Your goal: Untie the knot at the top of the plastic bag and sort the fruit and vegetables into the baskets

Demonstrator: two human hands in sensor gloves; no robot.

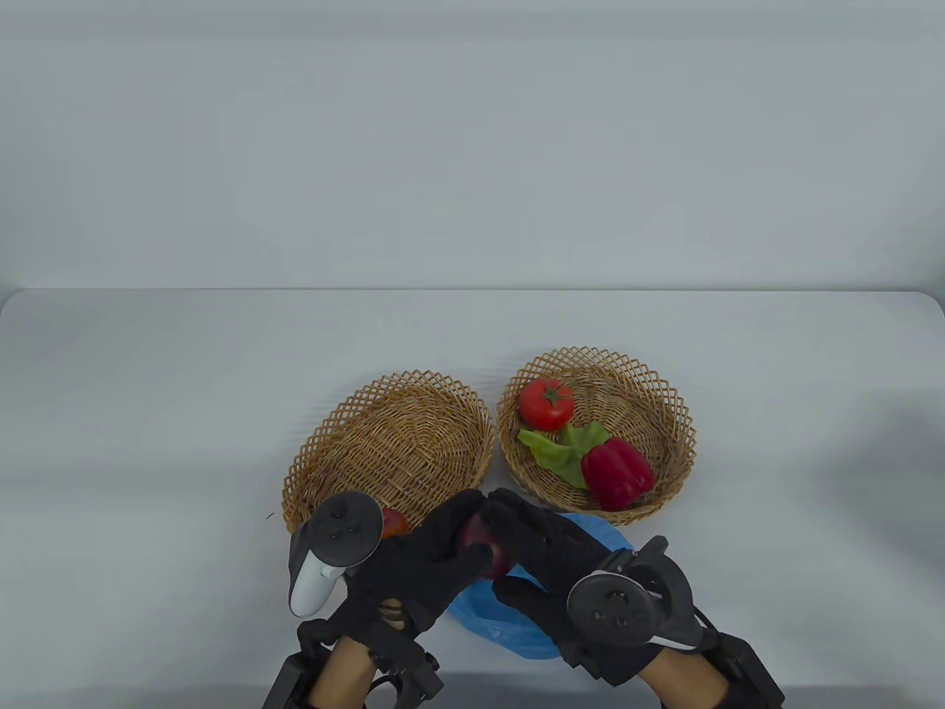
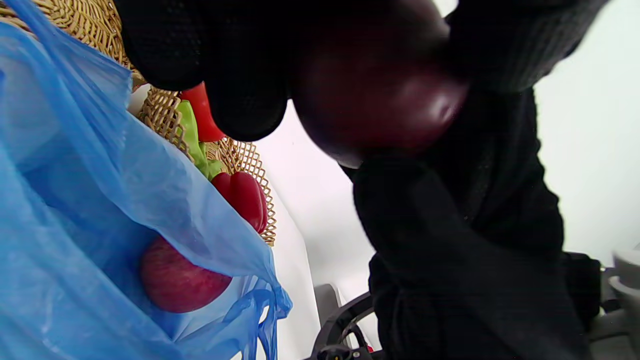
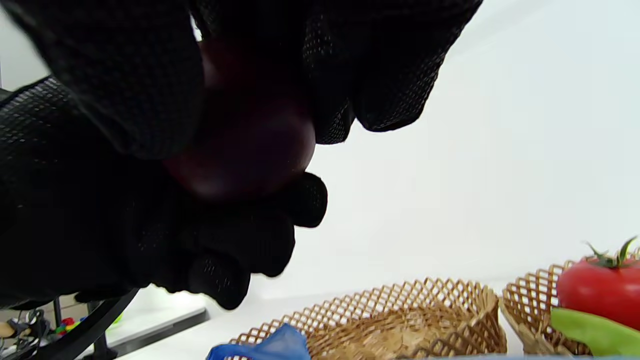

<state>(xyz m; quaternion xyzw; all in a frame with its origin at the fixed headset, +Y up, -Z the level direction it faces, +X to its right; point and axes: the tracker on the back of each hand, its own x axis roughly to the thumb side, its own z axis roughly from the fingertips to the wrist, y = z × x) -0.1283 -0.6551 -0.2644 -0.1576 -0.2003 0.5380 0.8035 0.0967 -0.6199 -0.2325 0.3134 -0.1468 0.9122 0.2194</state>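
Note:
A dark red round fruit (image 1: 496, 565) is held above the blue plastic bag (image 1: 502, 628), near the table's front edge. My left hand (image 1: 435, 546) cups it from the left with the thumb curled over it. My right hand (image 1: 528, 539) wraps its fingers over it from the right. The left wrist view shows the fruit (image 2: 380, 105) squeezed between both gloves. The bag (image 2: 75, 200) is open, and a red apple (image 2: 175, 280) lies inside it. In the right wrist view the fruit (image 3: 250, 150) is mostly covered by fingers.
The left wicker basket (image 1: 399, 436) holds one red fruit (image 1: 395, 523), half hidden by my left tracker. In the right basket (image 1: 635, 384) lie a tomato (image 1: 546, 404), a green leaf (image 1: 557, 452) and a red pepper (image 1: 616, 473). Bare white table surrounds both.

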